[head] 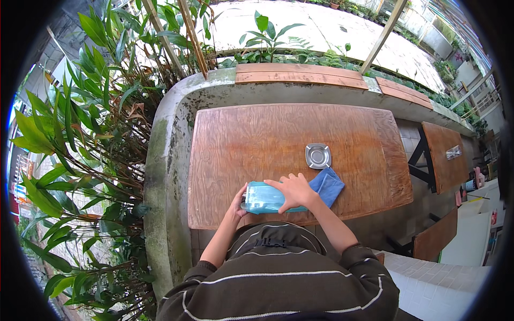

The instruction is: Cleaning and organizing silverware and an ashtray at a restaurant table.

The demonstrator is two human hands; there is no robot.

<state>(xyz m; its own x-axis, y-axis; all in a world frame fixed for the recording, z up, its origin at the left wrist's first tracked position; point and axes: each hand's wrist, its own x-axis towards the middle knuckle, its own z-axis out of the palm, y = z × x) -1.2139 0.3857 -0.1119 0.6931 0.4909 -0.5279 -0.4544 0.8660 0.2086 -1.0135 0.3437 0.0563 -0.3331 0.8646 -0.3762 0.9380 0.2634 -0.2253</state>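
A translucent teal container (265, 197) lies on its side at the near edge of the wooden table (257, 140). My left hand (237, 204) grips its left end, where a bit of metal shows by the fingers. Over its right part my right hand (295, 192) is spread, thumb and fingers across the top and side. A folded blue cloth (331, 188) lies on the table just right of my right hand, partly hidden by it. Beyond the cloth sits a square metal ashtray (318, 156), close to the cloth's far corner.
A mossy concrete wall (160, 160) curves round the table's left and far sides, topped at the far side by wooden planks (297, 74). Leafy plants (80, 160) crowd the left. Another wooden table (443, 156) with a small glassy object (453, 152) stands at right.
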